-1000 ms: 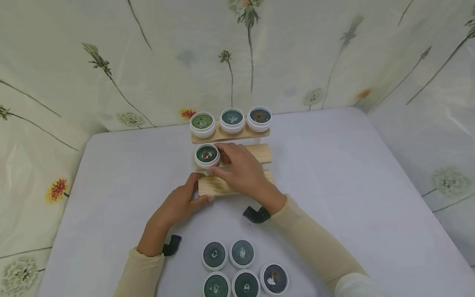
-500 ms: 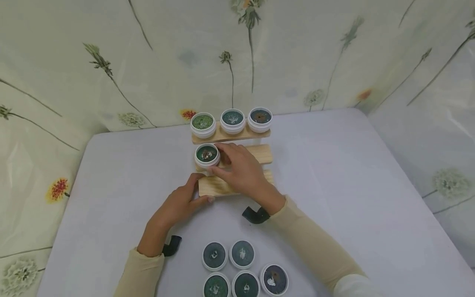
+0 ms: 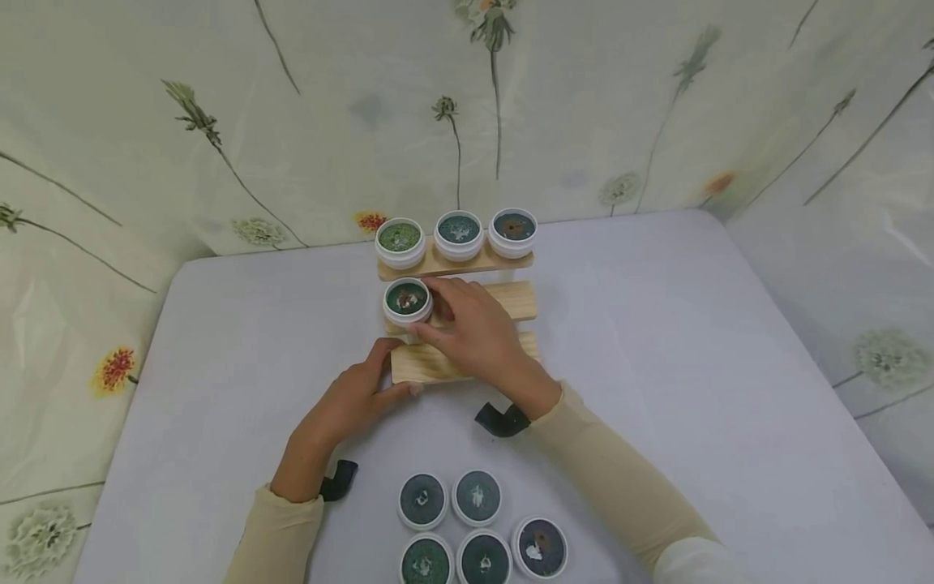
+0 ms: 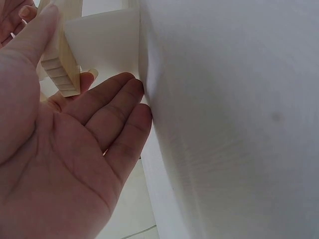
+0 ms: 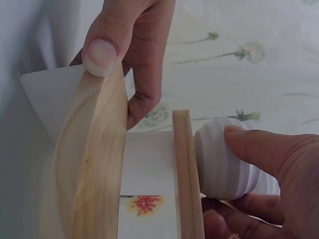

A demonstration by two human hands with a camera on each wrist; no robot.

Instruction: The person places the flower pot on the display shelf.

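Head view: the right hand [image 3: 474, 328] pinches a round, green-topped white cup [image 3: 407, 300] at the middle wooden shelf [image 3: 514, 300]. Left wrist: the left hand [image 4: 70, 154] grips a grained plank [image 4: 61, 72], three fingers straight. Right wrist: the cup's side is ridged.

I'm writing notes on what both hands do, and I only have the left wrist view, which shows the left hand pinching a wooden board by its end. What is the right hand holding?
Observer: The right hand grips a white pot at the left end of the middle board.
Operator: Are other pots up on the boards?
Observer: Yes, three pots stand in a row on the back board.
Operator: Any down on the table?
Observer: Yes, five pots show on the table, on the near side of the boards.
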